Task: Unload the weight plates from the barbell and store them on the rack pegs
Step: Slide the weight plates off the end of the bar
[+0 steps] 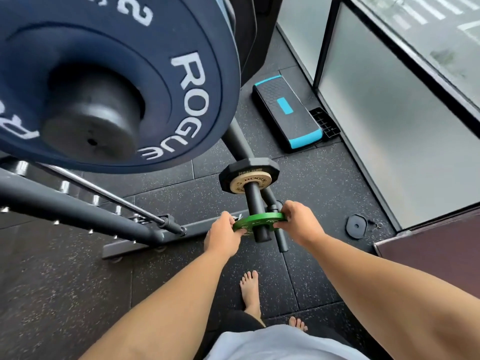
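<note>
Pinching green plate [259, 220] with left hand [223, 236] and right hand [298, 222] fingers at rack peg [255, 201] end; liable to jam if tilted.

- Floor [311, 183]: black rubber tiles flecked with pale specks, with seams showing between the tiles. I see it across the whole lower view.
- Step platform [285, 113]: black with cyan trim and a cyan centre patch, lying on the floor close to the glass.
- Grid piece [326, 123]: a black lattice, touching the platform's right end.
- Glass panels [389, 113]: frosted, in black frames, running along the right side. I cannot see through them.
- Upper window [428, 11]: clearer glass, with white stripes visible outside.
- Light: soft daylight through the glass.
- Maroon surface [428, 250]: flat and dark-edged, at the right edge. I cannot tell what it belongs to.
- Small black disc [356, 226]: on the floor near the panels.
</note>
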